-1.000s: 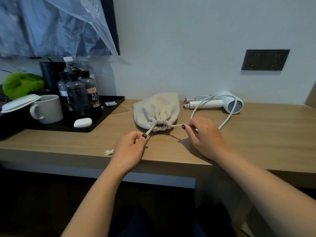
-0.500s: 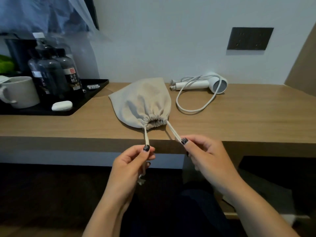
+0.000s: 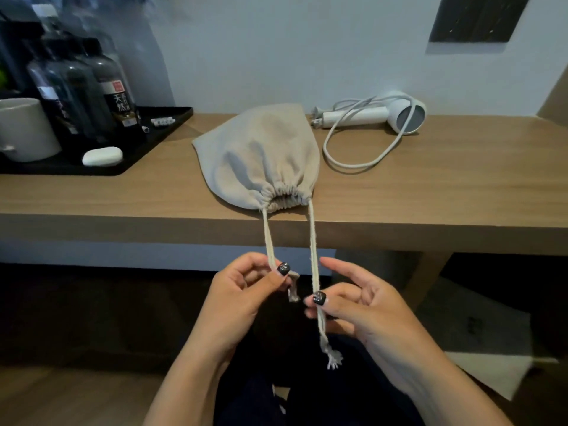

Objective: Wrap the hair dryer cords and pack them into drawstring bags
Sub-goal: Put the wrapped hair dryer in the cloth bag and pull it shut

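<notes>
Inside, drawstring bag (image 3: 258,158) contents hidden; mug (image 3: 26,130) cropped.

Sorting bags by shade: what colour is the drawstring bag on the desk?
Plain beige, no pattern; the drawstring bag shows best in the head view.

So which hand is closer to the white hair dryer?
Right. The right hand sits below the desk edge on the dryer's side, pinching a string. The left hand pinches the other string farther over, on the tray's side.
</notes>
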